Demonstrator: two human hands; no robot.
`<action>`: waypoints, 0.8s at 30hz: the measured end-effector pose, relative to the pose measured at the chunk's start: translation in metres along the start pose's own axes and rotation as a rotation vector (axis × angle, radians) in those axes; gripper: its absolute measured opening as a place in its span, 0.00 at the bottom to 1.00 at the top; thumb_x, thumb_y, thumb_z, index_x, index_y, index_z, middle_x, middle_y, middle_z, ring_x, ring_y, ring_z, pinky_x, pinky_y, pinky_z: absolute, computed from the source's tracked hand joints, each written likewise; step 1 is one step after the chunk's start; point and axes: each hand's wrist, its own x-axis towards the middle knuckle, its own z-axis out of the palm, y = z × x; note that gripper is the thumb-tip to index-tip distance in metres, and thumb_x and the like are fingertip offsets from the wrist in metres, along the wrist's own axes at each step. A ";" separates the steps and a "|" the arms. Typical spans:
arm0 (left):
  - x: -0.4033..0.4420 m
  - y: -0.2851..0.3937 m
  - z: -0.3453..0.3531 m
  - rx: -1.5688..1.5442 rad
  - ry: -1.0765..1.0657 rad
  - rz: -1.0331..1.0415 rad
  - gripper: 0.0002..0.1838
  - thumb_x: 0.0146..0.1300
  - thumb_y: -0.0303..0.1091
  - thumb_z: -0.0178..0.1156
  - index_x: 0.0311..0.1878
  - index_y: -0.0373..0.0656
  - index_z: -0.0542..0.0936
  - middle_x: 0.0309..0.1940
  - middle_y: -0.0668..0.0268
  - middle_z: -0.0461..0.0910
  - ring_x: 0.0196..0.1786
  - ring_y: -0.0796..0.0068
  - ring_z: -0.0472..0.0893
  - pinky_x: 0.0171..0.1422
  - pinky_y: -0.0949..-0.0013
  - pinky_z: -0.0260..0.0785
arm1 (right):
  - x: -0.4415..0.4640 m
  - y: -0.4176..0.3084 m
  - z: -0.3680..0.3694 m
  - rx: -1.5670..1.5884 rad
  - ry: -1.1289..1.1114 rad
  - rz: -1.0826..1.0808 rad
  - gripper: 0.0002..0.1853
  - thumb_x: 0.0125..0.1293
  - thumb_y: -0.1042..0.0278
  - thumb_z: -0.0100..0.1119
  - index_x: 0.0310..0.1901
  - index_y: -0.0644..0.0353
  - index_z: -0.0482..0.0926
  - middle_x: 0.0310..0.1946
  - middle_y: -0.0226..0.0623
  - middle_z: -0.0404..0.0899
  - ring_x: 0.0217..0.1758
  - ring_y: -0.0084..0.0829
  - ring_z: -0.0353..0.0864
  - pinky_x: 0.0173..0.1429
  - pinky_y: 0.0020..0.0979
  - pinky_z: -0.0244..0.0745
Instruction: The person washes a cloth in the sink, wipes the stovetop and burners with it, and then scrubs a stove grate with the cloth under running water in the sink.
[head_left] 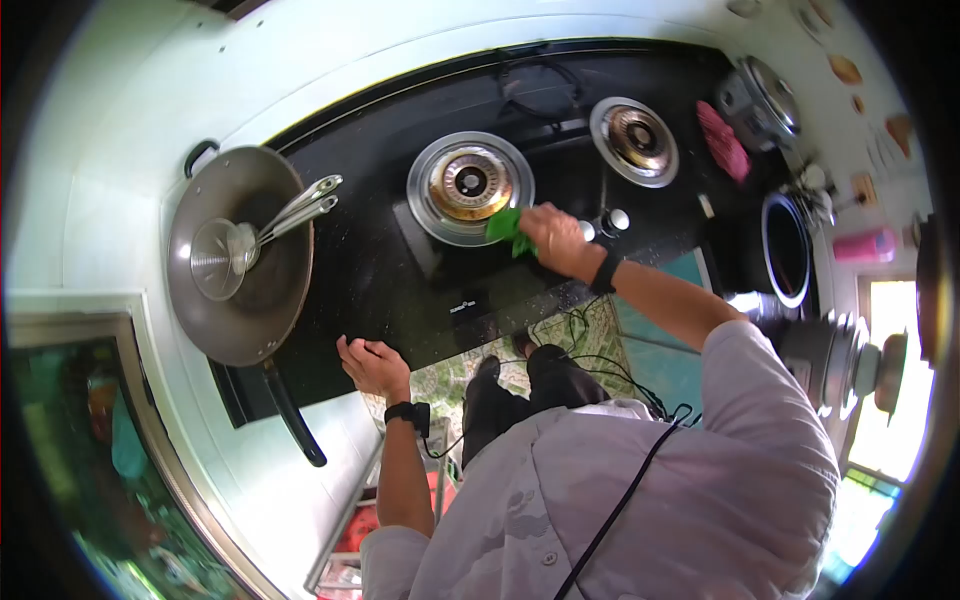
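My right hand [556, 240] is closed on a green cloth [508, 231]. The cloth presses against the lower right rim of the left gas burner [472, 189], a round one with a wide silver ring. Below the burner, at the front edge of the black stove top [370, 290], is my left hand [374, 367]. Its fingers are loosely bent and somewhat apart, with nothing in them. Just right of my right hand, two control knobs [612, 221] stand on the black surface. The second burner [634, 142] lies farther back on the right.
A large wok [238, 325] holding a strainer [217, 258] and ladle-like utensils stands at the left, its black handle [294, 412] past the counter edge. At the right are a pink cloth [724, 140], a rice cooker [760, 103] and a dark pot [786, 250]. Cables [590, 365] hang near my legs.
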 end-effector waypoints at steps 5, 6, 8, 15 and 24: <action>0.007 -0.009 -0.001 -0.052 0.127 0.155 0.03 0.60 0.31 0.51 0.35 0.44 0.71 0.56 0.55 0.73 0.48 0.49 0.75 0.48 0.51 0.70 | -0.023 0.009 -0.039 0.655 0.258 0.504 0.16 0.54 0.76 0.56 0.47 0.63 0.77 0.48 0.43 0.79 0.48 0.46 0.81 0.50 0.37 0.78; -0.003 -0.015 -0.008 -0.056 0.107 0.146 0.03 0.59 0.31 0.52 0.35 0.44 0.71 0.56 0.55 0.73 0.48 0.49 0.76 0.49 0.50 0.69 | -0.047 -0.006 -0.048 1.145 0.257 0.538 0.18 0.57 0.75 0.57 0.51 0.62 0.75 0.49 0.41 0.79 0.48 0.41 0.81 0.52 0.35 0.77; -0.002 -0.011 -0.008 -0.114 0.078 0.121 0.03 0.57 0.30 0.53 0.35 0.45 0.71 0.55 0.55 0.73 0.50 0.49 0.75 0.51 0.49 0.68 | -0.087 -0.031 -0.071 1.761 0.301 0.497 0.19 0.65 0.73 0.53 0.58 0.60 0.71 0.50 0.35 0.78 0.50 0.31 0.81 0.54 0.33 0.78; -0.027 -0.001 -0.026 -0.645 -0.242 0.077 0.08 0.57 0.21 0.53 0.41 0.36 0.72 0.41 0.56 0.73 0.42 0.63 0.73 0.49 0.66 0.67 | -0.268 -0.069 -0.082 2.521 0.518 0.403 0.19 0.74 0.62 0.38 0.58 0.61 0.71 0.56 0.41 0.76 0.56 0.39 0.78 0.61 0.45 0.73; -0.301 0.165 -0.109 -0.798 -1.520 0.558 0.19 0.71 0.47 0.51 0.49 0.39 0.76 0.47 0.62 0.78 0.41 0.77 0.77 0.40 0.74 0.70 | -0.569 -0.137 -0.069 2.534 1.104 -0.026 0.25 0.63 0.58 0.46 0.60 0.61 0.70 0.62 0.48 0.70 0.64 0.49 0.70 0.65 0.62 0.61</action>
